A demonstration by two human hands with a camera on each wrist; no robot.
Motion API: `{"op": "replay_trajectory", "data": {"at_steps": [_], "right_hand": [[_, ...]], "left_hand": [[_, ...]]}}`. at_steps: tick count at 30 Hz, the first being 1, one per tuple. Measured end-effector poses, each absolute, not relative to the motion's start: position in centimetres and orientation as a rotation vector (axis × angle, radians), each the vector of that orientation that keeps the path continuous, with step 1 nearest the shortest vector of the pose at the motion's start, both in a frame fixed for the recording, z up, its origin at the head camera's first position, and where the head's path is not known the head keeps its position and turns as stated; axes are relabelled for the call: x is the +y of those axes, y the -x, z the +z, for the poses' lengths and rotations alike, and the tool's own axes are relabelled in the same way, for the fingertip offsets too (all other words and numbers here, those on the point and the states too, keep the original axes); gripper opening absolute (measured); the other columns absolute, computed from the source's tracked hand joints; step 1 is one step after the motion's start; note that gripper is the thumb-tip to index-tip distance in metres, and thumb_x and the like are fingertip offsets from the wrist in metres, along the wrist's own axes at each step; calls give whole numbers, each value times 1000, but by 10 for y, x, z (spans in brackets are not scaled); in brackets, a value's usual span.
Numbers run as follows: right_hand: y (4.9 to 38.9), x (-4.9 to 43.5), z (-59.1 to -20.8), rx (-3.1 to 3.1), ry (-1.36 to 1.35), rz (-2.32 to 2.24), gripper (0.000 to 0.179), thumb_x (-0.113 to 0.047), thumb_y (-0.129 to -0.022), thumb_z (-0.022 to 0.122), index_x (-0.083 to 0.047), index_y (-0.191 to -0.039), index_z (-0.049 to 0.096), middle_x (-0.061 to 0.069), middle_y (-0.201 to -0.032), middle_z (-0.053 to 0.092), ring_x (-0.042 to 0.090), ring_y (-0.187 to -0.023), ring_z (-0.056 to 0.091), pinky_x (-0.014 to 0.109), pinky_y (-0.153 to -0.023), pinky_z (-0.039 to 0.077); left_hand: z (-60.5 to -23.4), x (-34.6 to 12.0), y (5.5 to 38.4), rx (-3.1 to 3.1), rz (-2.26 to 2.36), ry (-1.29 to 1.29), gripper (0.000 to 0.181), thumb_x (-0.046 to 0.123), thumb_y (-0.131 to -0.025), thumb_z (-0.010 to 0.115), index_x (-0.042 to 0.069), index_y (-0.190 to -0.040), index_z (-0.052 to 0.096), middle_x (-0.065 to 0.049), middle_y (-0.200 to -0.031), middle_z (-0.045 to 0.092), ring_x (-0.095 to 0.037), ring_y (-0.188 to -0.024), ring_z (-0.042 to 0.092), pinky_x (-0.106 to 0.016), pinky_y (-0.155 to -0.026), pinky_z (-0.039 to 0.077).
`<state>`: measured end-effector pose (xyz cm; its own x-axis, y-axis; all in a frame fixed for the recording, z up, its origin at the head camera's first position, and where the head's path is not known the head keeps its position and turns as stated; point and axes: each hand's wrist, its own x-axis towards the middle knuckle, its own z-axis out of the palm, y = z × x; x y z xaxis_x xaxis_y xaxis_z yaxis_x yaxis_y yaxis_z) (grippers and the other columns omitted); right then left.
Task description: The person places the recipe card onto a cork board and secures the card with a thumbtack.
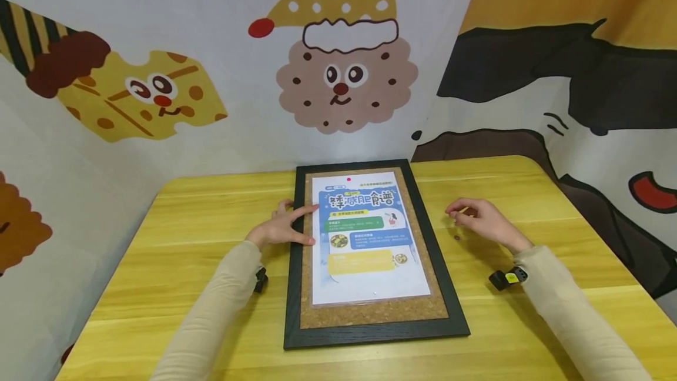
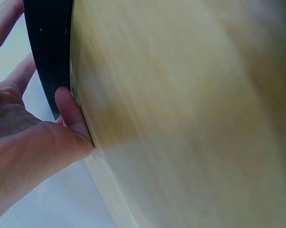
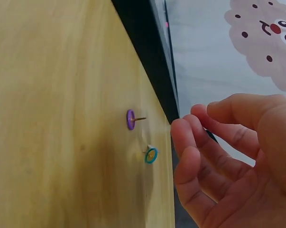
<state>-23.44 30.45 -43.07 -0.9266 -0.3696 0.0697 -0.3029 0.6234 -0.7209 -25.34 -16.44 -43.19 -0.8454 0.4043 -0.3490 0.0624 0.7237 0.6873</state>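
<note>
A printed sheet (image 1: 365,287) lies on a cork board (image 1: 370,315) with a black frame (image 1: 375,334); a pink thumbtack (image 1: 348,179) sits at its top edge. My left hand (image 1: 280,227) rests over the board's left side, thumb and a finger spread apart with their tips on the sheet's left edge. Over the table right of the board, my right hand (image 1: 489,225) has its fingers bent, with nothing visible between the tips. Near it, in the right wrist view, are a purple thumbtack (image 3: 130,119), point sticking up, and a tilted teal-rimmed thumbtack (image 3: 151,155).
The board lies on a yellow wood-grain table (image 1: 201,216). Behind stands a wall covering (image 1: 238,151) with cartoon food figures. Each wrist carries a small black device, such as the right one (image 1: 508,278).
</note>
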Motion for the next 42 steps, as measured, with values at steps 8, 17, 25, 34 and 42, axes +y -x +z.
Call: {"op": "replay_trajectory", "data": {"at_steps": [8,17,25,34,42], "right_hand": [[233,312,-433,2818,553,-1206,21,-4,-97,57,7,-112,65,19,-102,66,26,-74,60,27,-58,46],[234,322,-436,2805,511,-1191,19,-3,-96,57,6,-111,65,20,-106,64,23,-75,59,27,-57,46],[233,328,-447,2762,515,-1166,15,-3,-93,62,4,-106,65,13,-100,65,21,-86,58,24,-68,47],[233,330,-453,2748,496,-1169,15,6,-92,59,9,-106,63,17,-95,64,24,-80,57,24,-64,45],[234,331,-455,2694,522,-1213,18,-1,-93,62,5,-110,65,11,-95,63,15,-77,54,24,-64,44]], "left_hand": [[-433,-164,254,2444,953,-354,89,39,-79,80,28,-153,31,-25,-153,-10,-56,-135,2,-72,-99,18],[-435,-164,255,2447,944,-360,90,40,-79,80,28,-153,31,-25,-153,-10,-57,-134,1,-73,-99,17],[-434,-165,254,2443,951,-361,90,39,-79,80,28,-153,31,-25,-154,-10,-56,-135,0,-72,-100,16],[-435,-165,255,2444,954,-363,90,39,-79,80,28,-153,30,-25,-154,-11,-56,-135,0,-72,-100,16],[-435,-165,254,2442,958,-361,90,39,-79,80,27,-153,30,-25,-153,-11,-56,-135,0,-72,-100,16]]}}
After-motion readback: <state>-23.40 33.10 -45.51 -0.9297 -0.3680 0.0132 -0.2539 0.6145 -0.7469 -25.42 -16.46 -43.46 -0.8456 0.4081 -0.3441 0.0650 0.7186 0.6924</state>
